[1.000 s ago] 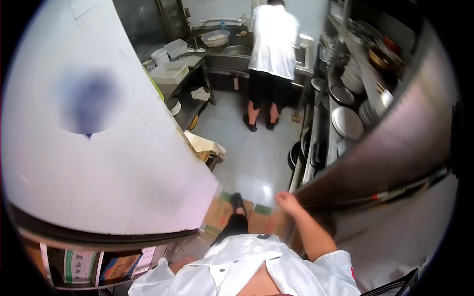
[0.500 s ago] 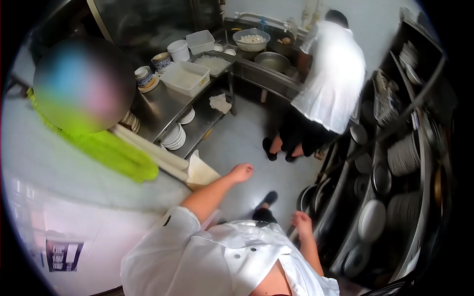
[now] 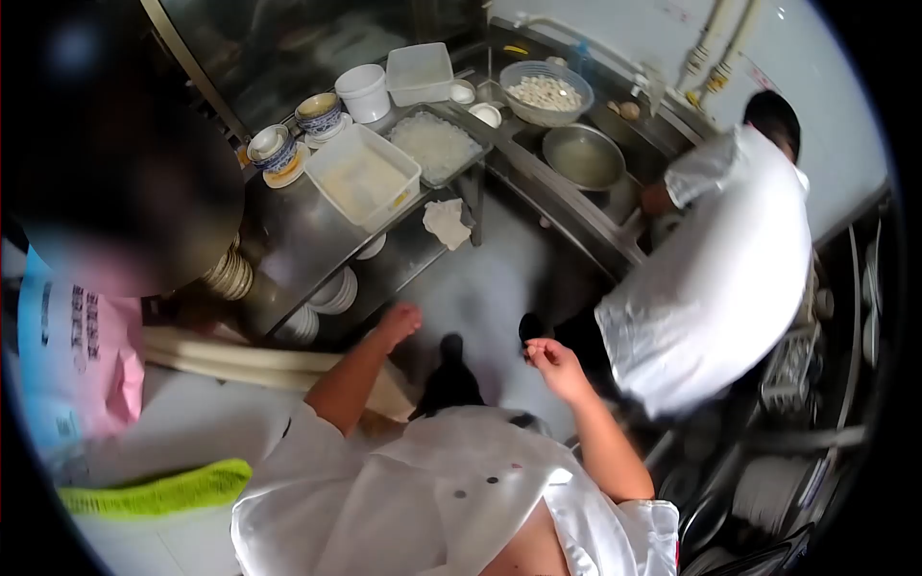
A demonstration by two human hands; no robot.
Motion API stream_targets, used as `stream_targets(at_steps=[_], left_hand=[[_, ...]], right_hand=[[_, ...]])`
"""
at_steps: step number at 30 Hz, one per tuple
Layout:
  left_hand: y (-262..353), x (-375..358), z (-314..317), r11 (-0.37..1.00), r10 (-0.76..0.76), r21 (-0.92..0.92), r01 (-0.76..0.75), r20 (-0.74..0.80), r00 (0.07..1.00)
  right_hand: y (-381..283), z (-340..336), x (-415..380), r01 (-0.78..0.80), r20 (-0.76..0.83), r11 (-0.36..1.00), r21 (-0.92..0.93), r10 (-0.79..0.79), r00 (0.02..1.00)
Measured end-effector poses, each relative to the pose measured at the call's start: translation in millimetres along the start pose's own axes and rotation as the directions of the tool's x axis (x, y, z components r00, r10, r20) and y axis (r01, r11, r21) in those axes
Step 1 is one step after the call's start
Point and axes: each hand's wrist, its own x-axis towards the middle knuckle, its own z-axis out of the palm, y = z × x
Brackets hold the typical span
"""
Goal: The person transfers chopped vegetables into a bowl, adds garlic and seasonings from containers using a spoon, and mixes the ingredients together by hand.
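Low in front of me, my left hand (image 3: 401,322) hangs over the floor with its fingers curled in, and nothing shows in it. It is nearest to the steel table (image 3: 279,226) and the white plates (image 3: 336,291) on its lower shelf. My right hand (image 3: 557,369) is raised ahead of my body, fingers bent with thumb and forefinger close together, and no object shows between them. Beside it stands a co-worker in a white shirt (image 3: 715,274), bent over the sink, a forearm reaching into it. Neither of my hands touches anything visible.
On the table are a white rectangular tub (image 3: 408,187), a tray of pale translucent food (image 3: 432,144), patterned bowls (image 3: 319,113) and a white bucket (image 3: 363,94). The sink counter holds a bowl of pale chunks (image 3: 545,93) and a metal basin (image 3: 584,156). Dish racks (image 3: 792,365) stand right.
My view has moved forward and turned right, bringing the table, sink and co-worker closer. My right hand has risen in front of me. The green cloth-like thing now sits lower left.
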Motion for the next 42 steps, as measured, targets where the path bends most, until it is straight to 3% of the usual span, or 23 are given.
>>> stream_targets(at_steps=[3,4,7,11,12,14,15,16,17,19,21,23,26,28,29,31,33,35,36,39,40,41,42], left_hand=[[106.8,57.5,-2.9,0.964,-0.067,-0.264,-0.009,-0.276,0.959],[127.7,83.6,-13.9,0.904,-0.078,-0.422,-0.069,-0.322,0.943],[161.3,168.9,-52.9,0.543,-0.204,-0.798,-0.262,-0.428,0.880],[119.5,224.2,-112.3,0.416,-0.168,-0.812,-0.410,-0.512,0.843],[101.6,220.8,-124.7,0.494,-0.075,-0.748,-0.444,-0.545,0.835],[68.1,199.3,-153.4,0.662,0.123,-0.557,-0.502,-0.579,0.806],[96.8,166.7,-151.0,0.528,-0.042,-0.732,-0.429,-0.528,0.848],[134.5,131.1,-145.4,0.343,-0.207,-0.861,-0.376,-0.460,0.864],[152.7,111.6,-143.3,0.383,-0.301,-0.838,-0.387,-0.510,0.806],[159.0,64.0,-153.5,0.431,-0.225,-0.864,-0.258,-0.380,0.897],[182.0,33.4,-143.9,0.507,-0.415,-0.858,-0.076,-0.321,0.851],[137.0,25.4,-147.9,0.612,-0.466,-0.781,0.127,-0.226,0.856],[164.1,30.8,-109.4,0.805,-0.354,-0.538,0.248,-0.102,0.930],[168.0,61.0,-95.4,0.861,-0.299,-0.435,0.264,-0.011,0.954],[174.4,79.4,-86.5,0.885,-0.268,-0.385,0.262,0.038,0.963],[186.9,122.8,-75.1,0.912,-0.267,-0.325,0.249,-0.010,0.964],[187.3,168.2,-70.5,0.920,-0.212,-0.351,0.175,-0.069,0.975],[191.0,205.5,-74.1,0.861,-0.276,-0.453,0.231,-0.036,0.960],[194.9,221.0,-73.1,0.828,-0.304,-0.502,0.252,-0.022,0.953],[202.6,245.1,-47.5,0.681,-0.276,-0.729,0.067,-0.171,0.946],[180.8,252.2,-53.0,0.958,-0.178,-0.265,0.112,-0.242,0.954],[144.6,263.7,-64.3,0.949,-0.076,0.278,0.147,-0.250,0.965],[140.4,256.5,-67.0,0.915,-0.086,0.355,0.191,-0.289,0.953]], right_hand=[[2.5,-3.1,65.4,-0.034,-0.002,0.995,0.090,0.035,0.999],[-12.0,0.8,81.7,-0.082,-0.074,0.996,0.036,0.084,0.994],[5.8,-1.4,138.5,-0.155,-0.124,0.985,0.083,0.164,0.979],[-23.1,11.8,226.6,-0.353,-0.053,0.935,0.000,0.353,0.934],[-9.1,10.2,254.7,-0.369,-0.022,0.929,0.010,0.370,0.929],[-53.5,24.6,316.5,-0.402,-0.009,0.908,-0.123,0.404,0.915],[-72.4,34.9,346.7,-0.423,-0.009,0.888,-0.179,0.429,0.903],[-49.9,38.4,383.8,-0.344,0.035,0.924,-0.168,0.354,0.934],[-22.3,39.3,425.2,-0.254,0.071,0.955,-0.155,0.267,0.961],[-24.2,54.5,492.2,-0.325,0.015,0.930,-0.174,0.332,0.943],[-18.7,71.1,552.8,-0.366,-0.106,0.921,-0.134,0.354,0.929],[-34.3,86.2,586.3,-0.400,-0.236,0.916,-0.024,0.384,0.893],[61.6,105.6,640.5,-0.351,-0.323,0.933,-0.072,0.312,0.894],[90.2,108.6,642.6,-0.160,-0.183,0.939,-0.304,0.108,0.977],[83.7,107.6,636.8,-0.186,-0.168,0.927,-0.325,0.137,0.976],[69.9,107.4,621.4,-0.208,-0.144,0.888,-0.410,0.162,0.976],[41.4,106.3,600.0,-0.303,-0.181,0.894,-0.330,0.255,0.950],[-5.8,105.1,563.7,-0.472,-0.218,0.881,-0.022,0.456,0.863],[-32.5,101.8,544.7,-0.457,-0.238,0.887,-0.059,0.432,0.870],[0.9,97.3,510.5,-0.501,-0.264,0.864,0.046,0.494,0.828],[1.7,96.7,496.3,-0.500,-0.266,0.860,0.103,0.509,0.819],[-8.2,97.5,478.9,-0.501,-0.259,0.850,0.162,0.526,0.810],[-33.8,94.2,464.6,-0.537,-0.239,0.833,0.131,0.553,0.798]])
